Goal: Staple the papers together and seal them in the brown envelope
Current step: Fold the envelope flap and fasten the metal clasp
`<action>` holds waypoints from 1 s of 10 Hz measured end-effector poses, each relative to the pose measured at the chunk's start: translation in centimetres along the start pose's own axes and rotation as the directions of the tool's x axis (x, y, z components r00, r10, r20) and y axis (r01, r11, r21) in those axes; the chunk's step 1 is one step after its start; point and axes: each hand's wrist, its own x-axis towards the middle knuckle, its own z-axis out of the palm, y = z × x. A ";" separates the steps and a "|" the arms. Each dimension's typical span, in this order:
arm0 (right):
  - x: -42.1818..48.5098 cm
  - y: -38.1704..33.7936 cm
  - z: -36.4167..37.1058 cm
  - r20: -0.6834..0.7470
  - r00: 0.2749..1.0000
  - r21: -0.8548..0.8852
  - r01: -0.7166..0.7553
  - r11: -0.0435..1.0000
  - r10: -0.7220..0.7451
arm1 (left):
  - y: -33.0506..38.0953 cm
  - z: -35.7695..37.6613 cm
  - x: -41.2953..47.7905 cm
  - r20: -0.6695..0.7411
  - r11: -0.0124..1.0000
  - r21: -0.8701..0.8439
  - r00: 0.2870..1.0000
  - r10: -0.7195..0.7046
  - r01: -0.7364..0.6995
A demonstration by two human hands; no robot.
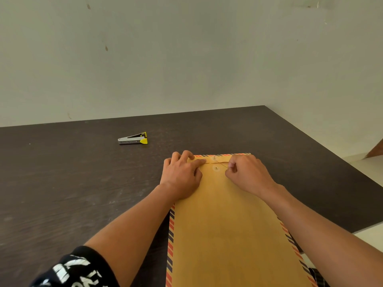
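The brown envelope, edged with red and blue stripes, lies lengthwise on the dark table with its flap folded down at the far end. My left hand presses the flap's left part with straight fingers. My right hand pinches the thin closure string, which runs from the flap's round button past the lower button. The papers are not visible. A silver and yellow stapler lies on the table far to the left of the envelope.
A pale wall rises behind the table's far edge. On the right the table ends at an angled edge, with light floor beyond it. A dark printed sleeve covers my left upper arm.
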 end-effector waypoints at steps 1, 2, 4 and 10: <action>0.0 0.4 -0.1 0.053 0.998 0.093 -0.024 0.995 0.019 | 0.0 0.0 0.0 0.001 1.000 -0.001 1.000 -0.001 0.001; 0.1 0.5 -0.2 0.105 0.994 0.146 -0.041 0.988 0.026 | 0.1 0.0 0.0 0.000 1.000 -0.002 1.000 0.000 0.000; 0.3 0.1 0.0 0.160 0.983 0.251 -0.125 0.960 0.086 | 0.0 0.1 0.0 0.002 1.000 0.000 1.000 -0.004 0.004; -1.5 0.9 1.2 -0.066 0.995 -0.065 0.065 0.996 -0.070 | -0.1 -0.1 0.1 0.036 0.998 0.058 0.999 0.022 -0.024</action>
